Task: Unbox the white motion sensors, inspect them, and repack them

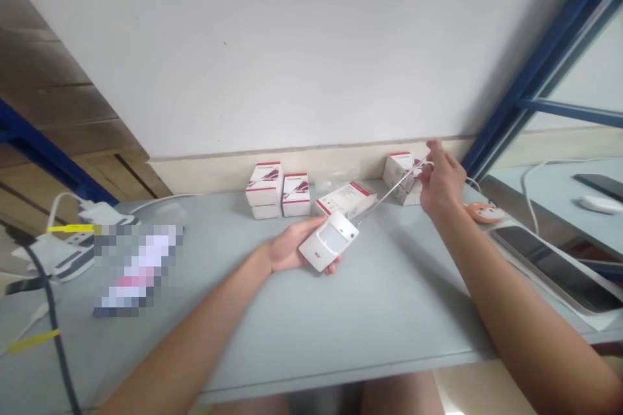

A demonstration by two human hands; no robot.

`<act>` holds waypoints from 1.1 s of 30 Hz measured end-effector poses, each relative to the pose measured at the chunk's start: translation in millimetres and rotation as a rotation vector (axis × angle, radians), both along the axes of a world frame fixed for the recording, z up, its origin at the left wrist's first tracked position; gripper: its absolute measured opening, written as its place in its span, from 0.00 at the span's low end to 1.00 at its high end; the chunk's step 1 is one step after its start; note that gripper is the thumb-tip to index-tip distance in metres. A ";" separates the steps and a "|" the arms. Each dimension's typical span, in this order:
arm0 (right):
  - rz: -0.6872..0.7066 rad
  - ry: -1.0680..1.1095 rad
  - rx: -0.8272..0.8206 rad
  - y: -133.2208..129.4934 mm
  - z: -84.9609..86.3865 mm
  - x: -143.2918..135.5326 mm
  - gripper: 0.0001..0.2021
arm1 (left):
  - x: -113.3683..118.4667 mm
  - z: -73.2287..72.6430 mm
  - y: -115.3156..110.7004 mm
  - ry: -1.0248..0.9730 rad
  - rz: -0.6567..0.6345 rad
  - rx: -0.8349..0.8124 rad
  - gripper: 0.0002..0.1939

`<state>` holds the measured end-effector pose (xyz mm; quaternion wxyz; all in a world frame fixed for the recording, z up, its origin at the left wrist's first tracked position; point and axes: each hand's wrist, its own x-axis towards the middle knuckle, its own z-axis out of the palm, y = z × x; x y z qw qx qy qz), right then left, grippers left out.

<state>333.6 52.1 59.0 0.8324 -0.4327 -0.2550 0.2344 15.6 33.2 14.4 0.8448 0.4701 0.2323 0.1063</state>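
My left hand [294, 248] is wrapped around a white motion sensor [328, 243] with a pale window and a small red mark, tilted above the table. From its upper right corner a thin metal antenna [387, 196] stretches out to the right. At the far end of that antenna, my right hand [442, 175] is closed with fingers pinched on it. Behind the sensor lies an opened-looking white and red box [346, 198], partly covered by the sensor and my left hand.
Small white and red boxes [265, 188] stand against the wall, with more boxes [396, 172] behind my right hand. A power strip [78, 249] with cables and a blurred-out phone-shaped item [141, 269] are left. Right are an orange round object [484, 212] and a dark-screened device [555, 266].
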 end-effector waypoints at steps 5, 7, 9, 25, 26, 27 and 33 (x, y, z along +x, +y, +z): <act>0.022 0.044 0.017 4.4 -8.1 1.8 0.15 | 0.8 -2.1 1.6 -0.010 0.045 -0.055 0.29; 0.001 0.103 -0.006 5.8 -11.1 3.4 0.14 | 1.3 -4.1 2.2 -0.050 0.104 -0.109 0.26; -0.002 0.133 -0.025 6.9 -13.4 5.7 0.11 | 1.5 -6.3 2.7 -0.089 0.151 -0.163 0.23; 0.222 -0.034 -0.083 0.5 -9.2 -1.8 0.19 | -0.3 -3.3 6.1 -0.070 0.064 -0.214 0.27; 0.209 -0.038 -0.096 1.1 -9.7 -1.5 0.19 | -0.4 -2.3 5.4 -0.070 0.068 -0.226 0.26; 0.193 -0.037 -0.102 1.8 -10.1 -1.0 0.18 | -0.4 -1.4 4.7 -0.070 0.067 -0.236 0.26; 0.109 0.002 -0.032 4.0 -10.2 5.2 0.14 | -0.8 -1.5 5.2 -0.063 0.032 -0.263 0.24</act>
